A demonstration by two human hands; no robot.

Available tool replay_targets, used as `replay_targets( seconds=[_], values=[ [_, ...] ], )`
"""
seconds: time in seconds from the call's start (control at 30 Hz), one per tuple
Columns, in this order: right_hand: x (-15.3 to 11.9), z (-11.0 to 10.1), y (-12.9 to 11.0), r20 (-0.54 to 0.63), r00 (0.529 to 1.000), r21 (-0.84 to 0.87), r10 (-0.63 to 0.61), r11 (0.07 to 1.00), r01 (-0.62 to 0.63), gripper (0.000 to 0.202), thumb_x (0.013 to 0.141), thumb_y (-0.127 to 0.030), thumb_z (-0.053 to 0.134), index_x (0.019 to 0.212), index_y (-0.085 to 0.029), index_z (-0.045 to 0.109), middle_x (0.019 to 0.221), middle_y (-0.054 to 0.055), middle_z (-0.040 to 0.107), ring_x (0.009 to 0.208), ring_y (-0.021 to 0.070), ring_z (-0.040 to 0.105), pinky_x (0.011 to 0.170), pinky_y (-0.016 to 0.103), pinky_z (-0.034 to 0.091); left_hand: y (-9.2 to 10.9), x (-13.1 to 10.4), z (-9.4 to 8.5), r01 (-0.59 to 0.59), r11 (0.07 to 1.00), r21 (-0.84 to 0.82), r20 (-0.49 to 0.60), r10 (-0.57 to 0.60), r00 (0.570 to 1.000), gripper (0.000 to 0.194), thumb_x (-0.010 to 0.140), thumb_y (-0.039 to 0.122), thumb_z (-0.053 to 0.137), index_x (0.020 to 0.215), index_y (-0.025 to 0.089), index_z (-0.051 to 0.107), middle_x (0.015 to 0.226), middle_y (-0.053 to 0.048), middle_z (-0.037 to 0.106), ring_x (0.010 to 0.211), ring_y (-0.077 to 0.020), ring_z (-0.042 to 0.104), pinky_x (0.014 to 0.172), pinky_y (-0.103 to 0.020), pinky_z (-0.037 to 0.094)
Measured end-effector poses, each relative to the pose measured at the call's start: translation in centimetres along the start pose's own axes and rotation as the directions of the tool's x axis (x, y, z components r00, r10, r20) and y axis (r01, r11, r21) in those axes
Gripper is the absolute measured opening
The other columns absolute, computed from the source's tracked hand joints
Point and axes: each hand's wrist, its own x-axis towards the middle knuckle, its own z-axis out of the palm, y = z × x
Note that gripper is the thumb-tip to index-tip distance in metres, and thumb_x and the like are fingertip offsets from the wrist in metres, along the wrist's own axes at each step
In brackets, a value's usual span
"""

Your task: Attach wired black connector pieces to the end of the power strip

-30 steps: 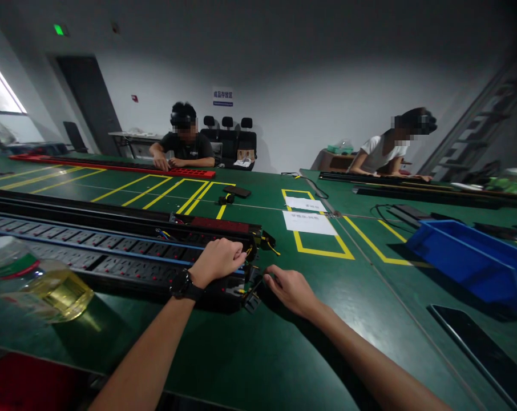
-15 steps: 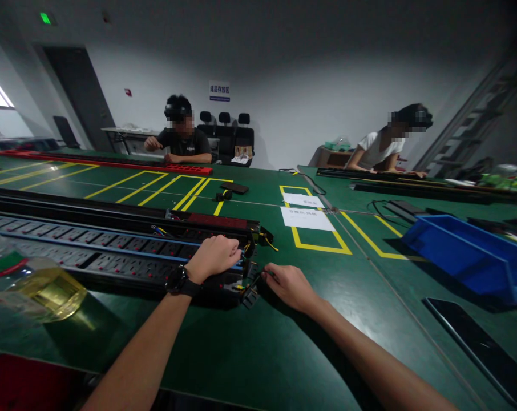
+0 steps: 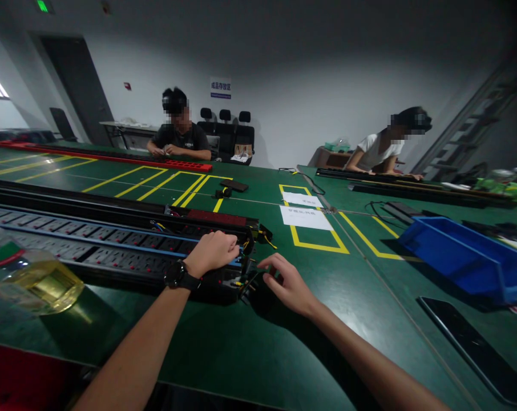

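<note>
Green table (image 3: 224, 354) in a dim room, head view: left hand (image 3: 213, 253) and right hand (image 3: 287, 282) at the wired end of a black socket strip (image 3: 130, 251).

The strip lies across the table's left half, its other end cut off by the frame and partly masked by a bottle (image 3: 48, 285), itself cropped. The left hand rests over the wired end, fingers curled; the fingertips are hidden, so whether they grip anything cannot be told. The right hand is just beside, forefinger and thumb parted by a small gap; contact with the dark end piece (image 3: 250, 275) is indiscernible. Its wires (image 3: 238, 283) blur together. A blue bin (image 3: 455, 251) runs out of frame.
</note>
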Motion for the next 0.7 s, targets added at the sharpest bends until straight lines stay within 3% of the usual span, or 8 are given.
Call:
replay_targets(
  seconds=[0.1,0.2,0.47,0.7],
  values=[
    [-0.1,0.3,-1.0,0.067,0.998,0.099,-0.006,0.995,-0.001,0.023,0.098,-0.028,0.054,0.116,-0.022,0.066,0.113,0.008,0.063,0.098,0.0202,0.061,0.082,0.032,0.050,0.0,0.0,0.0,-0.005,1.000,0.009,-0.005,0.005,1.000,0.029,0.095,0.035,0.048,0.075,0.020,0.063,0.074,-0.007,0.070,0.073,-0.0236,0.068,0.066,-0.029,0.041],
    [-0.2,0.6,-1.3,0.104,0.994,0.137,-0.027,0.991,0.013,0.023,0.102,-0.029,0.051,0.116,-0.023,0.067,0.115,0.008,0.062,0.104,0.0206,0.061,0.088,0.034,0.050,0.0,0.0,0.0,-0.003,1.000,0.018,-0.003,0.003,1.000,0.029,0.095,0.035,0.048,0.075,0.020,0.063,0.073,-0.007,0.069,0.072,-0.0228,0.068,0.064,-0.028,0.040],
    [-0.1,0.7,-0.6,0.134,0.990,0.155,-0.042,0.988,0.021,0.024,0.106,-0.031,0.044,0.102,-0.023,0.066,0.097,0.005,0.065,0.092,0.0187,0.061,0.084,0.032,0.048,-0.3,0.1,0.3,-0.014,1.000,0.002,-0.023,0.014,1.000,0.030,0.095,0.035,0.049,0.073,0.020,0.061,0.070,-0.006,0.067,0.069,-0.0211,0.066,0.064,-0.028,0.040],
    [0.0,0.3,-0.1,0.123,0.992,0.097,-0.001,0.995,-0.011,0.022,0.104,-0.031,0.044,0.097,-0.022,0.063,0.094,0.005,0.064,0.087,0.0185,0.060,0.079,0.032,0.047,-0.4,0.2,0.2,-0.015,1.000,0.007,-0.015,0.015,1.000,0.031,0.095,0.037,0.048,0.073,0.020,0.062,0.070,-0.005,0.066,0.067,-0.0200,0.064,0.063,-0.028,0.039]
  ],
)
